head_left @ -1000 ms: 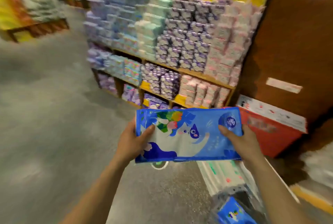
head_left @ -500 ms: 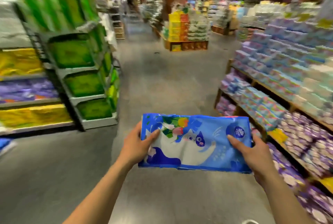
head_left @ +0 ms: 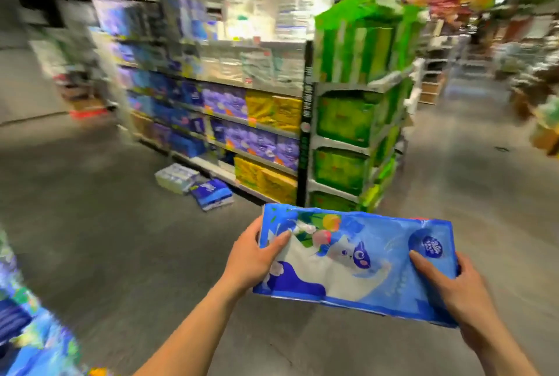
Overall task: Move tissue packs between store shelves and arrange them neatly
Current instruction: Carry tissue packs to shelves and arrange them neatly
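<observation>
Gripping the tissue pack [head_left: 357,263] by its short ends, left hand [head_left: 251,257] and right hand [head_left: 453,291] hold it flat over open grey floor [head_left: 90,209]. Shelves [head_left: 251,123] ahead hold purple, yellow and blue packs; end rack [head_left: 341,144] holds green ones. White pack [head_left: 177,177] and blue pack [head_left: 213,194] lie at the shelf base.
</observation>
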`<state>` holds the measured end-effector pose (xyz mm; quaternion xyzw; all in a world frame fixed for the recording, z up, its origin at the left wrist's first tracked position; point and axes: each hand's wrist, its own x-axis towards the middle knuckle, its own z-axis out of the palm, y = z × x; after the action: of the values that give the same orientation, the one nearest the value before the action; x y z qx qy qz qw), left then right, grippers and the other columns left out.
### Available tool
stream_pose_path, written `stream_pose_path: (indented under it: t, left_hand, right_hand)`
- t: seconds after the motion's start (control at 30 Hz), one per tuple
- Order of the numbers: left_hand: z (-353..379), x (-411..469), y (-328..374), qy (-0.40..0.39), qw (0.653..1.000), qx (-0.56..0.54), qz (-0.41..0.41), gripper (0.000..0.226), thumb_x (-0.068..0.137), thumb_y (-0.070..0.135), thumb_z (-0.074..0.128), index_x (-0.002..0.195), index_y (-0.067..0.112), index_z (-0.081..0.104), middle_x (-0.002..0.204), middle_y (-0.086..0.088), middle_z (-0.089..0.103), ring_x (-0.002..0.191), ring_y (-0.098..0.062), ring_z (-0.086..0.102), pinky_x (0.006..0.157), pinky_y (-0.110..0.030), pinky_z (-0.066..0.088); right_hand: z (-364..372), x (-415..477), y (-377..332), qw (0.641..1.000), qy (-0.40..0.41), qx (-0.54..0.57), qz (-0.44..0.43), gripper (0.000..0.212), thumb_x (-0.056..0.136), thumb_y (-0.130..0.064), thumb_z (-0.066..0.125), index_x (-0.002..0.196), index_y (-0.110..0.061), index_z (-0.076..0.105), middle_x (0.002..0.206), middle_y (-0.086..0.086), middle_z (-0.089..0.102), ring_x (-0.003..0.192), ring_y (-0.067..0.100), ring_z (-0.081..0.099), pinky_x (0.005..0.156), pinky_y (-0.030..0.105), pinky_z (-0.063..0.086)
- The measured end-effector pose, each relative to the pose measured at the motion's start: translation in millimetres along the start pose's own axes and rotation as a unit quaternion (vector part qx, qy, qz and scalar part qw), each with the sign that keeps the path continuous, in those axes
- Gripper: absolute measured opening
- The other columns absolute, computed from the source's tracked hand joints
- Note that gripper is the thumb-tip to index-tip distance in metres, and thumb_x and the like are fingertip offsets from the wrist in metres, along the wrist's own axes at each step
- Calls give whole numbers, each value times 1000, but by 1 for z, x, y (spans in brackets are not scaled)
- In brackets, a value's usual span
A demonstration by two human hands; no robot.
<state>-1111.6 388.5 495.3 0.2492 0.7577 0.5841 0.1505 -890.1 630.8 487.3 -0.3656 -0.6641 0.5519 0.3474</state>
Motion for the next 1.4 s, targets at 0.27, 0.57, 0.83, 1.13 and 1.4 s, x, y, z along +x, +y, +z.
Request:
stream_pose_path:
  t: [0.27,0.57,0.83,1.13,1.4]
  left_hand:
    - [-61,93,4,141,989,-13,-45,36,84,48,73,112,25,67,94,10,78,82,-10,75,72,-35,60]
    - [-171,234,-47,243,966,-5,-87,22,89,40,74,104,26,69,87,6,79,77,-15,76,76,-42,62]
    - [-297,429,-56,265,962,-21,-60,21,89,33,73,106,20,68,84,5,79,73,-17,76,62,-33,60]
    - [-383,676,-89,272,960,-33,-54,33,82,27,81,110,22,65,88,4,79,77,-17,76,74,-44,60]
    - [-479,891,-70,336,940,-50,-13,70,64,53,84,118,21,53,97,1,77,76,-21,76,77,-47,60]
  right_hand:
    - [129,157,-40,988,-155,8,-17,35,78,-16,85,105,-4,66,82,5,74,50,2,65,44,15,49]
    - [342,271,-55,965,-263,28,-2,25,81,-24,83,98,-13,68,77,-1,78,61,14,73,53,30,57]
    - [539,390,-114,962,-263,44,-54,27,80,-24,85,99,-13,69,90,3,79,72,16,75,62,30,58]
    - [724,567,-134,960,-267,56,-64,76,54,-52,96,113,-15,68,95,2,80,81,20,77,69,36,61]
    - [901,736,-218,947,-292,89,-99,57,70,-32,87,116,-12,60,96,7,78,76,22,77,59,32,59]
